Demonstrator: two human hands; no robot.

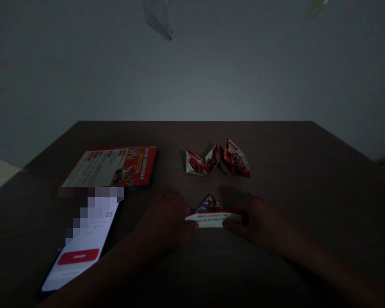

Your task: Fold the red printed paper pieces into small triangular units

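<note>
A printed sheet of paper [210, 219], partly folded, lies between my hands near the middle of the table. Its near side shows a white strip with small print and a red edge, and behind that a dark pictured triangle points away from me. My left hand [170, 218] pinches the left end of the strip. At the right end, my right hand [252, 219] grips the strip with thumb and fingers. Just beyond stand folded red-and-white paper pieces [218, 160], touching or close together. The dim light hides finer details of the fingers.
A stack of red printed sheets or booklets [137, 167] lies at the left of the dark wooden table [291, 162]. Nearer me on that side, a lit phone [83, 244] lies beside my left forearm. A pale wall [211, 77] rises behind the table.
</note>
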